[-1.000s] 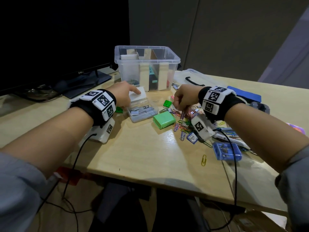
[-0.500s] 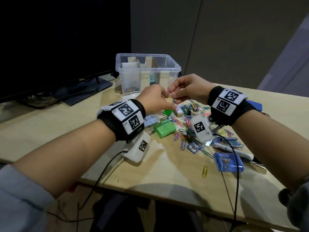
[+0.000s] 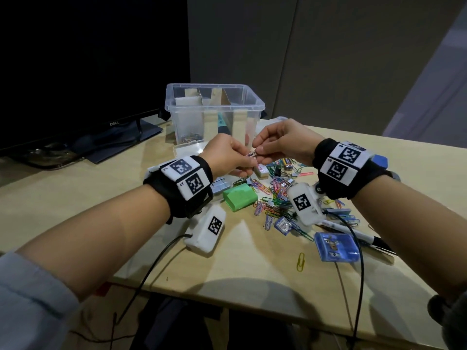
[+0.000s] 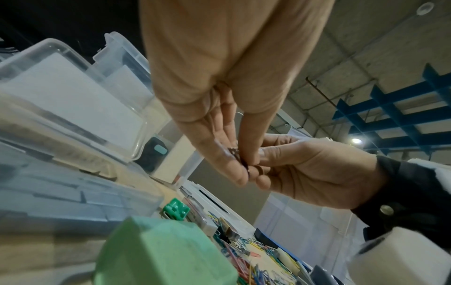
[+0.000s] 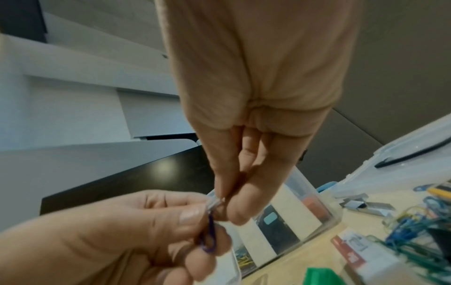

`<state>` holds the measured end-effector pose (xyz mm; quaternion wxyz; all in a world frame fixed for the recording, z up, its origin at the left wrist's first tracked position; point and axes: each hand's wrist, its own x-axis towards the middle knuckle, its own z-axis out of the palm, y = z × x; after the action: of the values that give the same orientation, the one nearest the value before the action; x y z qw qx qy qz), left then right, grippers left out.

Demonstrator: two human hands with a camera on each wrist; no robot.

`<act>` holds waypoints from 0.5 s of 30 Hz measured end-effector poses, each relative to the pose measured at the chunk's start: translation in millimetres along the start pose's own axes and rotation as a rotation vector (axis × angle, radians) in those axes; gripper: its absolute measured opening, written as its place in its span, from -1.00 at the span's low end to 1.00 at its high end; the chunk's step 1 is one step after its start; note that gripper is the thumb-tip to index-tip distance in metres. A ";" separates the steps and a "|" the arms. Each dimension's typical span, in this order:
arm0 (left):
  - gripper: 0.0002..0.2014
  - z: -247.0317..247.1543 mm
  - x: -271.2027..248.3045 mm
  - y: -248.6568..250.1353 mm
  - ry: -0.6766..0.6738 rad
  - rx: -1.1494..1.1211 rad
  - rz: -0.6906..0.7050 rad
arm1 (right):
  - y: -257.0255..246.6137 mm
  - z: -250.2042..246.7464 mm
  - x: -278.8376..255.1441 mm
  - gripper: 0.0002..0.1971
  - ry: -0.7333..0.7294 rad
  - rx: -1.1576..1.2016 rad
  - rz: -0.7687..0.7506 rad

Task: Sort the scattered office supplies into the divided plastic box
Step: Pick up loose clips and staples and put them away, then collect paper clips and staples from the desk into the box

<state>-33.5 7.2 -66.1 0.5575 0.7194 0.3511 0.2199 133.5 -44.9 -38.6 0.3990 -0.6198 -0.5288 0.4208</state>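
Above the table, in front of the clear divided plastic box (image 3: 214, 107), both hands meet. My left hand (image 3: 231, 157) pinches a purple paper clip (image 5: 208, 244) between thumb and fingers. My right hand (image 3: 283, 145) pinches a small silvery clip (image 5: 214, 202) that is hooked to the purple one. In the head view the joined clips (image 3: 252, 154) show as a small glint between the fingertips. A heap of coloured paper clips (image 3: 275, 198) lies on the table beneath the hands. Some clips (image 3: 188, 138) lie in the box's left front compartment.
A green block (image 3: 240, 198) and a clear case of staples (image 3: 219, 186) lie under my left wrist. A blue plastic case (image 3: 337, 247), a marker pen (image 3: 353, 232) and one yellow clip (image 3: 300, 261) lie near the front right. A dark monitor (image 3: 75, 72) stands at the left.
Both hands rose from the table and came together in front of the box. The right hand lifted clips from the heap, and the left hand left the white case to pinch them too.
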 end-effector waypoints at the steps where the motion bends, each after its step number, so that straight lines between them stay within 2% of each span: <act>1: -0.95 0.1 0.5 -0.2 0.010 -0.008 0.007 | -0.4 0.3 -0.6 -0.90 0.003 -0.035 -0.005; 3: -0.96 0.2 2.9 -1.0 0.056 -0.011 0.023 | -0.7 -0.5 -0.8 -0.89 0.039 -0.150 -0.007; 5: -0.94 -0.6 5.0 -2.8 0.109 0.005 0.036 | 0.5 -5.0 0.6 -0.88 0.097 -0.368 0.014; 8: -0.95 -4.2 4.9 -6.1 0.130 0.039 0.036 | 6.6 -16.0 3.1 -0.93 0.082 -0.960 0.134; 10: -0.95 -7.9 3.1 -8.2 0.132 0.043 0.026 | 12.4 -18.2 3.3 -0.92 0.038 -1.237 0.243; 12: -0.95 -10.6 1.8 -9.8 0.144 0.060 0.019 | 19.0 -17.0 4.2 -0.85 0.007 -1.348 0.300; 15: -0.94 -11.5 1.8 -11.6 0.155 0.080 0.010 | 24.5 -11.8 6.6 -0.65 -0.024 -1.302 0.321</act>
<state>-43.5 17.6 -74.1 0.4984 0.7237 0.3981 0.2635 153.0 -41.9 -58.4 -0.1298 -0.8003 -0.5803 0.0767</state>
